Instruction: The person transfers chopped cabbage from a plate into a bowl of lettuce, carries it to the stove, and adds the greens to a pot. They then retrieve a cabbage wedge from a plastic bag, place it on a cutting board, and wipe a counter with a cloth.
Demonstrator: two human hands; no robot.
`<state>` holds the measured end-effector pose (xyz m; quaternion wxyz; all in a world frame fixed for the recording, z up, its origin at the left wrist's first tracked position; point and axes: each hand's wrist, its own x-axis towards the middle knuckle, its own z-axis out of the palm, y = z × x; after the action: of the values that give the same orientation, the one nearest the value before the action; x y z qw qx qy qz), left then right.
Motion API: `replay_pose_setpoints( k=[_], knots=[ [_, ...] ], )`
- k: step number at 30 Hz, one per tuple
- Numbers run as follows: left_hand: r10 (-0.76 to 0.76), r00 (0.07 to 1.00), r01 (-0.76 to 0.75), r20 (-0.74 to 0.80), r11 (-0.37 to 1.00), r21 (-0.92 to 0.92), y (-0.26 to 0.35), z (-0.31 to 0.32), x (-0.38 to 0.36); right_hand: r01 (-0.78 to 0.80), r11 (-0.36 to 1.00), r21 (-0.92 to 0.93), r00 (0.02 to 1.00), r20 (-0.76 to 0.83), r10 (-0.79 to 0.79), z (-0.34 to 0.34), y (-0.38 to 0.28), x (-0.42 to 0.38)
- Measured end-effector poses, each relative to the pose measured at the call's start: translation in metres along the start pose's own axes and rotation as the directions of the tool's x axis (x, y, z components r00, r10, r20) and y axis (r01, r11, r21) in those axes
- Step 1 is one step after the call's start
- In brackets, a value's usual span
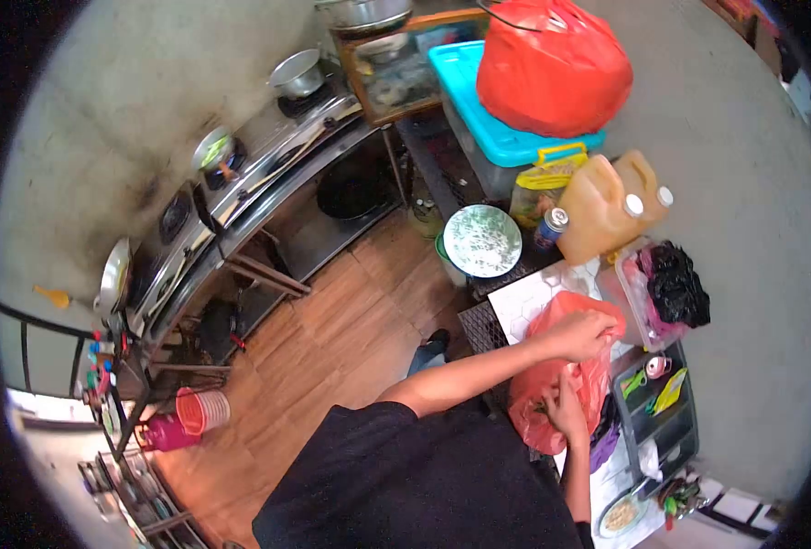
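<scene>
A thin red plastic bag (535, 403) lies over the white-topped table in front of me, its contents hidden. My left hand (590, 335) is closed in a fist on the upper part of the bag, bunching the plastic. Lower down, my right hand (566, 410) has its fingers curled against the bag, gripping the plastic near its middle. Just beyond the bag sits a black divided tray (675, 430) holding small packets. A clear plastic box (639, 306) with a black plastic bag (678, 284) stands beyond my left hand.
A round patterned plate (482, 241), a can (552, 227) and yellowish jerrycans (598, 206) stand past the table. A large red bag (552, 73) rests on a blue-lidded bin (465, 78). A stove counter (268, 165) with pots runs along the wall. A bowl (621, 514) sits near the table's end.
</scene>
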<state>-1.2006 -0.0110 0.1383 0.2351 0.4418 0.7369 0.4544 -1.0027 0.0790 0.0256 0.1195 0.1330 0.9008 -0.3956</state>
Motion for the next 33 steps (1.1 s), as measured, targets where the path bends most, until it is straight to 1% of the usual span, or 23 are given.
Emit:
replay_pose_setpoints(
  k=[1,3,4,6,7,9,11,12,13,14,15,17,18,19,21,24,26,27,28,30,31,32,33],
  knots=[
    [-0.002,1.0,0.002,-0.019,1.0,0.002,-0.003,-0.002,0.002,0.045,0.996,-0.073,0.999,0.023,-0.043,-0.014,-0.022,-0.016],
    [0.073,0.955,-0.09,-0.287,0.995,-0.046,-0.011,0.002,0.005,-0.185,0.873,-0.451,0.964,0.088,0.25,-0.039,-0.076,-0.049],
    [0.073,0.954,-0.091,-0.291,0.995,-0.05,-0.013,0.0,0.008,-0.185,0.87,-0.456,0.964,0.088,0.251,-0.048,-0.078,-0.063],
    [0.018,0.915,-0.028,-0.403,0.999,-0.018,-0.018,-0.022,0.022,0.058,0.822,-0.566,0.955,0.27,0.119,-0.059,-0.068,-0.09],
    [0.006,0.899,0.001,-0.437,1.0,0.017,-0.018,-0.033,0.028,0.053,0.823,-0.565,0.957,0.264,0.12,-0.064,-0.056,-0.095],
    [0.001,0.883,0.039,-0.47,0.996,0.075,-0.02,-0.048,0.037,0.392,0.657,-0.644,0.912,0.183,-0.366,-0.078,-0.027,-0.107],
    [-0.024,0.888,0.089,-0.459,0.989,0.119,-0.019,-0.054,0.048,0.272,0.816,-0.51,0.961,0.098,-0.259,-0.124,-0.035,-0.1],
    [-0.053,0.891,0.129,-0.45,0.982,0.14,-0.016,-0.056,0.052,0.192,0.91,-0.367,0.973,-0.053,-0.226,-0.147,-0.041,-0.1],
    [-0.045,0.883,0.117,-0.467,0.985,0.126,-0.009,-0.057,0.054,0.199,0.954,-0.225,0.891,-0.364,-0.272,-0.159,-0.049,-0.096],
    [-0.041,0.875,0.107,-0.482,0.988,0.109,-0.002,-0.057,0.054,0.035,0.979,-0.2,0.912,-0.395,-0.114,-0.184,-0.052,-0.098],
    [-0.011,0.873,0.072,-0.488,0.992,0.106,0.002,-0.056,0.055,0.049,0.965,-0.259,0.85,-0.497,-0.177,-0.195,-0.049,-0.094],
    [0.048,0.847,-0.005,-0.53,0.997,0.081,0.005,-0.055,0.06,0.034,0.938,-0.344,0.81,-0.54,-0.228,-0.212,-0.053,-0.089],
    [0.07,0.826,-0.047,-0.559,0.997,0.055,0.004,-0.053,0.061,0.136,0.886,-0.443,0.708,-0.583,-0.399,-0.216,-0.053,-0.082],
    [0.062,0.827,-0.042,-0.558,0.998,0.048,0.008,-0.054,0.06,0.069,0.921,-0.383,0.735,-0.604,-0.306,-0.221,-0.06,-0.08],
    [0.061,0.826,-0.047,-0.561,0.998,0.04,0.014,-0.053,0.054,0.069,0.923,-0.379,0.657,-0.679,-0.328,-0.223,-0.068,-0.073],
    [0.087,0.811,-0.073,-0.579,0.996,0.047,0.006,-0.046,0.037,-0.055,0.944,-0.326,0.663,-0.719,-0.21,-0.219,-0.062,-0.075],
    [0.139,0.789,-0.113,-0.598,0.99,0.082,0.001,-0.039,0.018,0.155,0.958,-0.24,0.657,-0.7,-0.281,-0.209,-0.038,-0.074],
    [0.192,0.745,-0.094,-0.638,0.978,0.184,-0.004,-0.037,0.013,0.262,0.95,0.169,0.683,-0.728,-0.058,-0.191,-0.034,-0.071],
    [0.248,0.7,-0.069,-0.67,0.957,0.282,-0.01,-0.033,0.011,0.352,0.769,0.533,0.767,-0.636,0.089,-0.174,-0.017,-0.069],
    [0.204,0.646,-0.242,-0.735,0.969,0.056,-0.03,-0.018,0.025,0.596,0.381,0.707,0.735,-0.671,0.096,-0.149,-0.029,-0.051],
    [-0.03,0.747,-0.245,-0.664,0.916,-0.317,-0.029,-0.014,0.028,0.654,0.193,0.731,0.731,-0.677,0.085,-0.14,-0.026,-0.041],
    [-0.224,0.843,-0.179,-0.489,0.741,-0.648,-0.024,-0.009,0.032,0.695,0.002,0.719,0.717,-0.693,0.081,-0.133,-0.021,-0.031],
    [-0.204,0.858,-0.231,-0.471,0.665,-0.71,-0.018,-0.001,0.036,0.683,0.07,0.727,0.713,-0.684,0.155,-0.126,-0.022,-0.023]
  ],
)
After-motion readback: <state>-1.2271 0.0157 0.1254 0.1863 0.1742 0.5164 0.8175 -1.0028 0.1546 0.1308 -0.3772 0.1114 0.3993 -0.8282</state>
